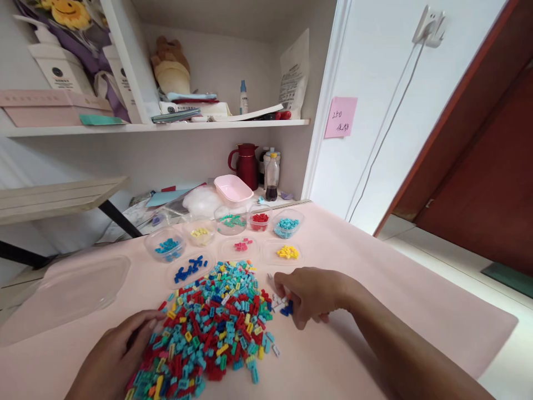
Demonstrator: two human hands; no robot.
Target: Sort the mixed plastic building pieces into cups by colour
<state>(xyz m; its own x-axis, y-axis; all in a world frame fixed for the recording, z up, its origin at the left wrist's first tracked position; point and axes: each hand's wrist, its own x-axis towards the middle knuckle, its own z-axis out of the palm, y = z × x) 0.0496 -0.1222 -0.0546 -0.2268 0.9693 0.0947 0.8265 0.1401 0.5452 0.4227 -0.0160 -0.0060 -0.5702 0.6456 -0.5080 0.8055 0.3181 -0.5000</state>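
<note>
A heap of small toy building bricks (216, 322) in red, light blue, yellow, green and other colours covers the middle of the table. My left hand (120, 344) rests at the heap's left edge, fingers stretched loosely and touching the bricks, with nothing seen in them. On the heap's right side, my right hand (310, 291) reaches down with bent fingers. Its index finger and thumb are apart, and no brick shows between them. Beneath and beside it lie a few white bricks (278, 303) and dark blue bricks (287, 309), partly covered by the fingers.
Behind the heap stand clear tubs sorted by colour, including dark blue bricks (190, 269), yellow bricks (288, 252), red bricks (260, 221) and light blue bricks (287, 225). A clear lid (83, 289) lies left. Farther back are a pink basin (234, 189), red jug (247, 166) and bottle (272, 178).
</note>
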